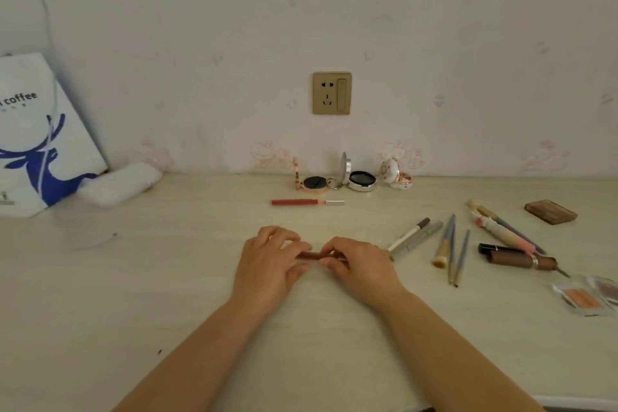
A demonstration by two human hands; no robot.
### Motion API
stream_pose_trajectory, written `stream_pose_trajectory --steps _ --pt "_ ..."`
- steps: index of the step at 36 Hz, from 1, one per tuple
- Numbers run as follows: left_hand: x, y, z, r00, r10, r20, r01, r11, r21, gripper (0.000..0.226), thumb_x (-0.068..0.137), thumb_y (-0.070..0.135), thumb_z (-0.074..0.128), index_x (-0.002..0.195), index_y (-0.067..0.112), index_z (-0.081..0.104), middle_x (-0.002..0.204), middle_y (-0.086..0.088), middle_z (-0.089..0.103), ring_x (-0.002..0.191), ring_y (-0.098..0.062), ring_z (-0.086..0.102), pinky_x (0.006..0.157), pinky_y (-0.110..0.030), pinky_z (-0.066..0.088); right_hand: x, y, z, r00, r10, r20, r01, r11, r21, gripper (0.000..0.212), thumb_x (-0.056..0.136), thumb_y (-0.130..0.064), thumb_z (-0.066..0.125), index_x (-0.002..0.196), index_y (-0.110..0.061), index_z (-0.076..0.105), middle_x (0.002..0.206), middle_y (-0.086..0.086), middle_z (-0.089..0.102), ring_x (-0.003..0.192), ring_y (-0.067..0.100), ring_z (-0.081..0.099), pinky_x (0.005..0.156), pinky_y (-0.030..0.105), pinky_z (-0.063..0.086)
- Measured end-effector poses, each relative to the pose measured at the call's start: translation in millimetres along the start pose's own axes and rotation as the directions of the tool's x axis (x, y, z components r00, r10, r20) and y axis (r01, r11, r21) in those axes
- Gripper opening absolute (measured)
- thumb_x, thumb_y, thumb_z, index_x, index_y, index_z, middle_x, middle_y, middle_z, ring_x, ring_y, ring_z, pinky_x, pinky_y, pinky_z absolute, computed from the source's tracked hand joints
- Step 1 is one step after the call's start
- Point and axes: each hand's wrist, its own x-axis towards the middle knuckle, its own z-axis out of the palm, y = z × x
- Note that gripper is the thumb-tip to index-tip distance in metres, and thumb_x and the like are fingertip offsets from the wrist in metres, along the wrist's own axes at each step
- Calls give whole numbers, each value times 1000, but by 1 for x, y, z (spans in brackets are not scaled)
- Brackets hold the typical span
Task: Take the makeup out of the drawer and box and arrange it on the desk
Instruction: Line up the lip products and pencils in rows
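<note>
My left hand [272, 261] and my right hand [359, 264] meet at the middle of the desk, both pinching one reddish-brown lip gloss tube [309, 255] that lies level between them; most of it is hidden by my fingers. A second red lip gloss tube [306, 202] lies flat farther back. Behind it, by the wall, stand three open compacts: a rose-gold one [312, 183], a silver one [359, 179] and a small floral one [398, 177].
Right of my hands lie pencils and brushes [448, 244], a pink-handled brush [501, 231], a brown lipstick [518, 259], a brown palette [551, 211] and packaged blush pans [585, 298]. A white bag with a blue deer [36, 144] and a white pouch [117, 184] stand at the left. A wall socket [331, 93] is above.
</note>
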Motion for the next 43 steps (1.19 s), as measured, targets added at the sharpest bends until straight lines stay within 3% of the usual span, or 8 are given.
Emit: stream_pose_trajectory --steps 4,9,12,16,26,32,37,43 --pt "1 0 -1 997 4 75 4 995 -102 39 82 52 35 94 34 69 88 13 64 81 -15 59 69 -28 39 -6 4 -2 1000 -19 -17 20 995 102 18 87 -38 60 98 -25 67 88 -10 68 83 9 61 73 23 44" --pt "-1 -7 -5 990 -136 45 143 961 -239 20 89 36 54 98 23 67 94 7 59 88 -15 57 73 -33 48 -3 12 -7 975 219 -39 -175 866 468 15 91 -23 56 78 -23 63 60 -7 54 56 1 46 59 14 37" --pt "-3 -10 -7 983 -172 59 181 933 -312 12 90 22 59 100 20 66 99 8 57 91 -9 56 78 -25 46 -4 15 -11 972 236 -18 -197 850 488 33 95 -13 50 64 -24 53 55 -8 52 51 -4 45 57 8 36" --pt "-4 -5 -7 987 -158 43 163 924 -345 11 89 20 61 99 18 66 96 8 58 88 -9 57 75 -22 45 -7 14 -12 969 248 14 -209 781 588 28 99 -17 41 79 -18 60 57 -8 58 48 0 44 53 11 35" --pt "-4 9 -10 976 -138 167 184 935 -305 16 94 32 51 103 23 62 97 14 59 87 -7 55 74 -25 44 -8 16 -10 977 206 60 -208 844 494 26 96 -17 46 73 -27 50 62 -7 44 58 7 38 55 18 30" --pt "-3 9 -7 928 -226 297 290 937 -195 40 100 39 26 88 31 63 78 8 55 80 -14 55 69 -29 38 -9 16 -9 985 167 52 -170 845 507 21 96 -18 47 77 -23 51 62 -7 41 57 6 36 54 15 29" --pt "-5 10 -8 939 -237 250 298 923 -244 32 100 38 32 72 35 49 69 11 49 72 -11 47 66 -29 36 -10 12 -10 988 151 33 -143 810 569 16 95 -13 48 85 -21 57 68 -5 51 56 -4 44 57 8 35" --pt "-7 5 -6 967 -191 172 241 904 -353 20 97 30 43 92 24 61 80 19 54 85 -9 49 75 -28 42 -12 9 -8 982 183 40 -175 823 540 21 97 -25 45 87 -16 60 68 -5 61 56 -5 49 61 13 38"
